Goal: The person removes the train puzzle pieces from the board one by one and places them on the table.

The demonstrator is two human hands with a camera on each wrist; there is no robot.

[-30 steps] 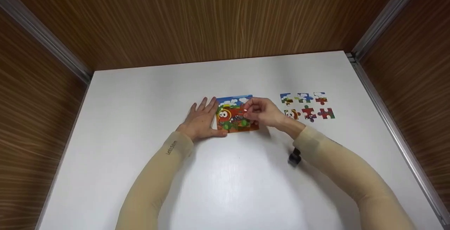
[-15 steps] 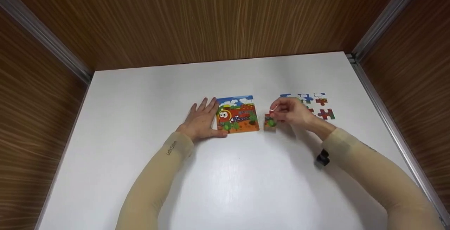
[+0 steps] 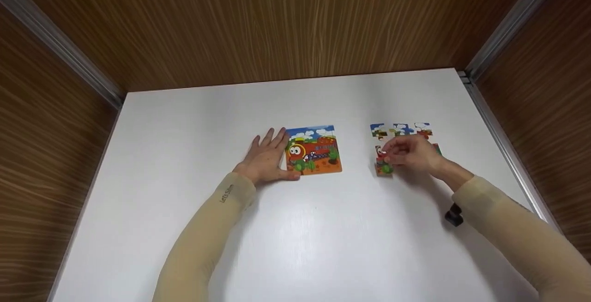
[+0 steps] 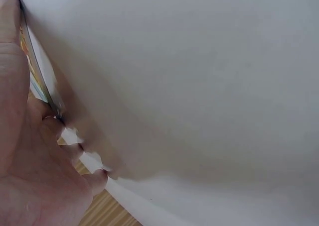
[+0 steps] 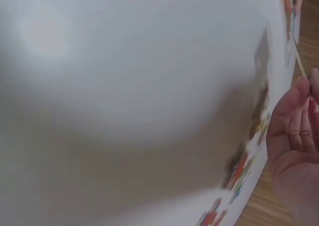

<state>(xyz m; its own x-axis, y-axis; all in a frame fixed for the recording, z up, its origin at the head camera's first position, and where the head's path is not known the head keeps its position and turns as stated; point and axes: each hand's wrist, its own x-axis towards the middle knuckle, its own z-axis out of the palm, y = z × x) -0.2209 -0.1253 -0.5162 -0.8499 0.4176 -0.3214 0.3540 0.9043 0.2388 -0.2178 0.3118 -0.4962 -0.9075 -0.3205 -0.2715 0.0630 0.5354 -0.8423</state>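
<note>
My left hand [image 3: 265,159] lies flat with spread fingers at the left edge of a square picture card [image 3: 318,154], its thumb and fingertips touching the card. On the card is a red train with eyes, clouds and green bushes. Between thumb and fingers my right hand [image 3: 413,154] pinches a jigsaw piece [image 3: 384,168] showing a green bush and some red. In the right wrist view the held piece [image 5: 300,59] appears edge-on above the table. Several loose jigsaw pieces [image 3: 422,129] lie beyond and under the right hand, which partly hides the lower row.
All of this sits on a white table [image 3: 295,237]. Brown wood-grain panels [image 3: 295,25] stand along the back and both sides. A small black object [image 3: 454,215] shows beneath the right wrist.
My right hand has moved right, from above the picture card to the front of the loose pieces, carrying the jigsaw piece along. The left hand has stayed on the card's edge.
</note>
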